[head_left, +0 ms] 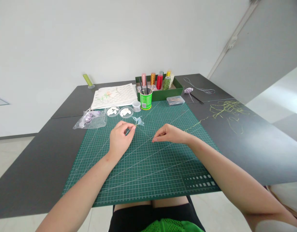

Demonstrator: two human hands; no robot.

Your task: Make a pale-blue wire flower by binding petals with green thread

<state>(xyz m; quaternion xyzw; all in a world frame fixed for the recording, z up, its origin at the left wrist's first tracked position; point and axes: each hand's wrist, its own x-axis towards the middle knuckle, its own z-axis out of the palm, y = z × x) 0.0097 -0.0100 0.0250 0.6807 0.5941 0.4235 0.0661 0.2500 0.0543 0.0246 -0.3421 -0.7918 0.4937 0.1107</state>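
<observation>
With fingers of the left hand (120, 137), gripping the stem of a small pale blue flower (138, 121) between thumb and forefinger, over the green cutting mat (138, 170). Holding it left of the mat's middle, petals upward and to the right. With fingers of the right hand (171, 133), bent and close together at the tips, well apart from the flower; too fine to tell whether closed on any thread. Visible past the right wrist: a yellow-green strand (199, 122) from the mat to a loose tangle (225, 108) on the dark table (49, 145).

Beyond the left hand, two shallow clear dishes (133, 113) with white pieces (125, 111) inside, near a small round tub (136, 106). Just right of these, a green can (146, 101) with dark-handled tools (147, 85) upright in it. Behind that, a dark green box (166, 95) with upright spools (159, 81) in pink, orange, red, green, yellow and white. In front of the box, a flat clear case (175, 100). Off to the right, a purple flower (188, 90) near a pale looped cord (201, 88). To the left, printed sheets (124, 93) in a stack, with a clear bag (100, 122) of purple items in front.
</observation>
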